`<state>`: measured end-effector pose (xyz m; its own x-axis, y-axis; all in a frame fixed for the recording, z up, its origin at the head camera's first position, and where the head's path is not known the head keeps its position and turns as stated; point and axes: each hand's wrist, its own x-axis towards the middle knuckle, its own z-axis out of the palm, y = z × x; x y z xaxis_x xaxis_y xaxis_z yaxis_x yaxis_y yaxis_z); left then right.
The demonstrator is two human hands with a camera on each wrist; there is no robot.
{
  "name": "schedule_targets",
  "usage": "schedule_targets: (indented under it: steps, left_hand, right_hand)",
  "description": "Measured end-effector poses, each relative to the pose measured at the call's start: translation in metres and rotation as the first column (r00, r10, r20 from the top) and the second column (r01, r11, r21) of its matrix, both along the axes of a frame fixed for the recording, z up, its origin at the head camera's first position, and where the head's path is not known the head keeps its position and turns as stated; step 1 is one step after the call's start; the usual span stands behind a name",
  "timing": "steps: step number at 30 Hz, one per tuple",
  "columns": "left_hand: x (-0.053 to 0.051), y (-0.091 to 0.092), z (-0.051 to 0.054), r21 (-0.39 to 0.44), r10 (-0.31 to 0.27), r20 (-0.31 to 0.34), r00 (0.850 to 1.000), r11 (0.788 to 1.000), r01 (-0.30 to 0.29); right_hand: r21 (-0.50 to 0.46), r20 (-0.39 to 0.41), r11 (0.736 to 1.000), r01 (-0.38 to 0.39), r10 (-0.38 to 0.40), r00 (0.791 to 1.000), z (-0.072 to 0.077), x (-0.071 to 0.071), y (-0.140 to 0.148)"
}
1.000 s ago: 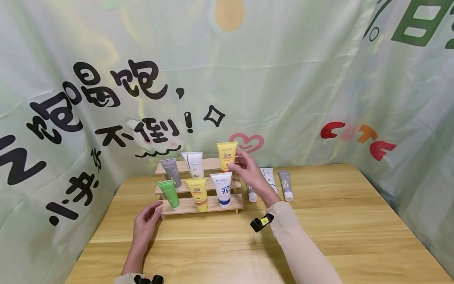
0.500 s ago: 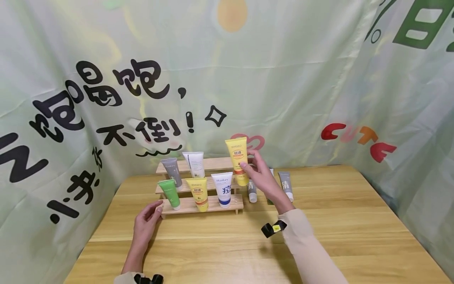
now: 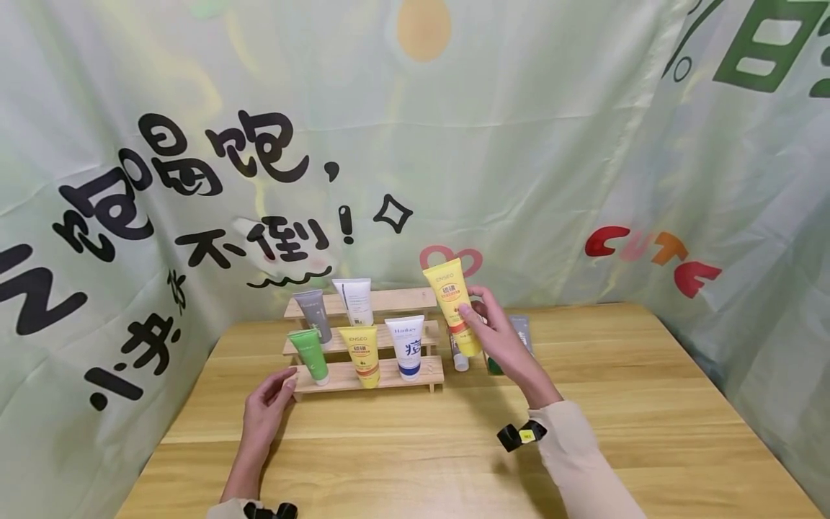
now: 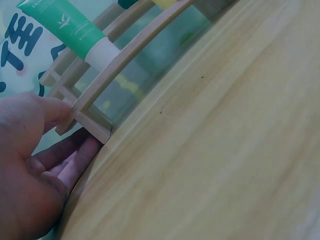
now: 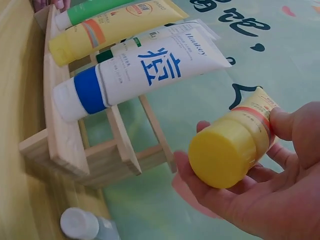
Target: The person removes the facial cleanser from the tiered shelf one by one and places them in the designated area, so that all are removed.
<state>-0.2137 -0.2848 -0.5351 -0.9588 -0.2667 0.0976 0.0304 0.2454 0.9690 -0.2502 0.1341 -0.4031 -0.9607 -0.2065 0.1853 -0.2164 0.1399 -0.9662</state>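
Observation:
My right hand grips a yellow tube between thumb and fingers. The tube is held in the air, cap down and tilted, to the right of the stepped wooden rack. In the right wrist view its round yellow cap faces the camera. My left hand holds the left end of the rack's lowest step. In the left wrist view the thumb touches the board's end and the fingers lie by its leg. On the lowest step stand a green tube, another yellow tube and a white-and-blue tube.
Higher on the rack stand a grey tube and a white tube. Right of the rack, several tubes lie on the wooden table, among them a grey one, partly behind my right hand. A printed cloth hangs behind.
My right hand has lifted the yellow tube off the rack's top step and carried it right, tilting it. The left hand has stayed on the rack's end.

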Motion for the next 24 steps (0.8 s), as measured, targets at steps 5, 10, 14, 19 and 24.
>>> schedule_targets:
  steps: [5,10,14,19,24]
  left_hand:
    - [0.0,0.0,0.0,0.006,0.003,-0.002,1.0,1.0,-0.003]
    - [0.0,0.0,0.001,0.02,-0.006,-0.011,1.0,1.0,0.006]
    - [0.0,0.001,0.003,0.019,-0.004,-0.02,1.0,1.0,0.005]
    - [-0.001,0.001,0.003,-0.004,0.007,-0.01,1.0,1.0,-0.007]
    - [-0.001,0.0,0.003,-0.001,0.011,0.001,1.0,1.0,-0.011]
  right_hand:
    - [0.02,0.009,0.999,0.04,-0.041,0.999,-0.005,0.004,0.012]
    - [-0.006,0.043,0.994,0.11,-0.11,0.993,-0.003,0.01,0.026]
    - [0.011,0.063,0.989,0.146,-0.147,0.987,0.0,0.017,0.038]
    - [0.032,0.081,0.987,0.16,-0.162,0.984,-0.001,0.025,0.053]
    - [0.028,0.065,0.984,0.174,-0.176,0.982,-0.01,0.028,0.07]
